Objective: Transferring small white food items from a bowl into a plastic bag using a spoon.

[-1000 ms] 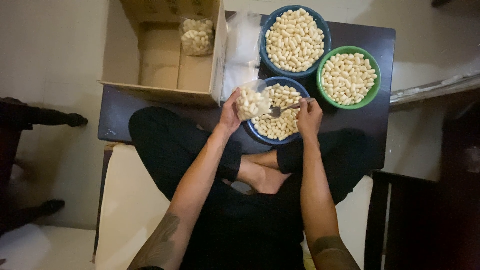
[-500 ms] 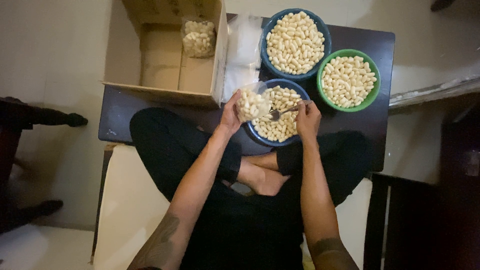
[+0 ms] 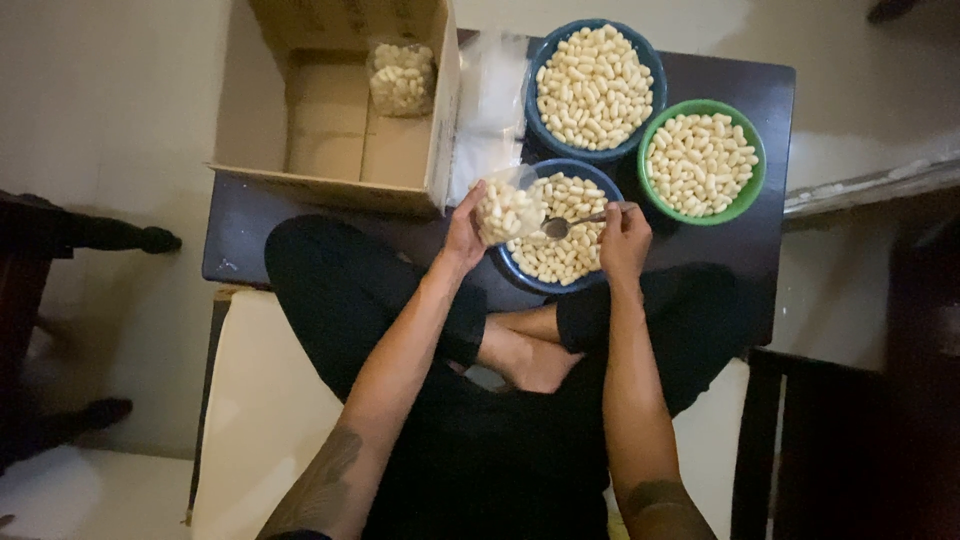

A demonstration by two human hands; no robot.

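box (image 3: 330, 150) left of bowls (image 3: 596, 88) (on table (image 3: 770, 90))

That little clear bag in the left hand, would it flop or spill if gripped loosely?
Probably floppy: the bag is thin clear film bulging around its pale pieces. It looks light, since the left hand alone holds it up. Its mouth seems open by the spoon, so tipping could spill.

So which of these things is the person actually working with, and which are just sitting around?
In use:
- left hand holding a small clear bag of pale snack pieces
- right hand holding a spoon
- near blue bowl under both

Lying about:
- far blue bowl, full
- green bowl, full
- cardboard box with one filled bag
- empty clear bags
- dark table
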